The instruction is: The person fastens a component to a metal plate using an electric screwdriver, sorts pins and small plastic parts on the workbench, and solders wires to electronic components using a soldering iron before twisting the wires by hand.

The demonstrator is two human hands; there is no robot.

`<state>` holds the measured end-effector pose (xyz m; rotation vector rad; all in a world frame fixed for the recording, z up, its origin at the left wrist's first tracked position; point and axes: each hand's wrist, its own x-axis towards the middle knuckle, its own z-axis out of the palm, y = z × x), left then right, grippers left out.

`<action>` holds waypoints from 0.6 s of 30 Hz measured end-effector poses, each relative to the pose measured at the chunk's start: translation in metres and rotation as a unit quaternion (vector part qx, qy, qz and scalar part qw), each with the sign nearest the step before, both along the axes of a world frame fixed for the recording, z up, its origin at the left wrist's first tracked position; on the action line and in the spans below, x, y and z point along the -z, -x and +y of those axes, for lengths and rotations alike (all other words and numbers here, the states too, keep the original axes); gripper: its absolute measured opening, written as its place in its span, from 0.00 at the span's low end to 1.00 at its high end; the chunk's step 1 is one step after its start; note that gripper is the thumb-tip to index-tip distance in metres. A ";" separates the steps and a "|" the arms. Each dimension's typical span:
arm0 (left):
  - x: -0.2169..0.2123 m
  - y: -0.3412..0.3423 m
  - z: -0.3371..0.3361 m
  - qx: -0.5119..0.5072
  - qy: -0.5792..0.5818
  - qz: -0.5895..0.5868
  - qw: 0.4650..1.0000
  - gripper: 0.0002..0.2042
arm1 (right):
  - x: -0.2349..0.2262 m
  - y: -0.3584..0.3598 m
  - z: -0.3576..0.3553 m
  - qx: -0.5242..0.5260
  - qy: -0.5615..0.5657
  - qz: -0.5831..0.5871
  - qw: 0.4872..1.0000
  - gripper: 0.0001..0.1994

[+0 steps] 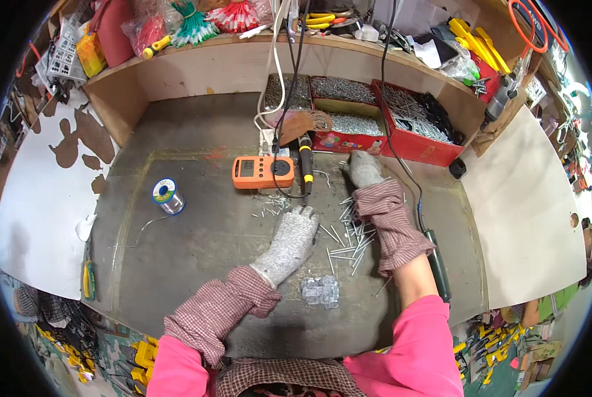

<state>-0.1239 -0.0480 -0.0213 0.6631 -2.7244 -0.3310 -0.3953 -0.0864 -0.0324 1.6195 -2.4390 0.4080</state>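
I see loose metal rods [347, 250] between left hand [287, 245] and right forearm [392, 221]. Left loosely extended, right hand [365, 169] curled; contents, I can't tell.

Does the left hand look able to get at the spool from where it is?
Probably yes: between the left hand and the spool, only bare bench shows, and the orange meter lies off to the far side of that path.

Grey gloves [287, 243], checked cuffs [224, 313], orange meter [263, 173]
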 end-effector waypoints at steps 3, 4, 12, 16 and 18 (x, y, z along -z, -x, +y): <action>0.000 0.012 0.004 0.012 0.029 0.014 0.999 0.10 | 0.022 0.019 -0.013 0.042 -0.005 0.001 0.999 0.16; -0.001 0.017 0.004 0.021 0.051 -0.002 0.998 0.10 | 0.027 0.032 -0.008 -0.002 0.017 0.019 1.000 0.16; -0.013 -0.032 -0.014 -0.014 0.106 -0.079 0.991 0.15 | -0.045 -0.082 0.067 -0.219 0.021 -0.114 0.969 0.15; -0.019 -0.041 0.038 0.044 -0.005 -0.116 0.992 0.43 | -0.038 -0.099 0.105 -0.269 0.063 -0.053 0.960 0.08; -0.008 -0.035 0.053 0.046 -0.018 -0.085 0.995 0.47 | -0.032 -0.083 0.110 -0.269 0.076 -0.082 0.957 0.07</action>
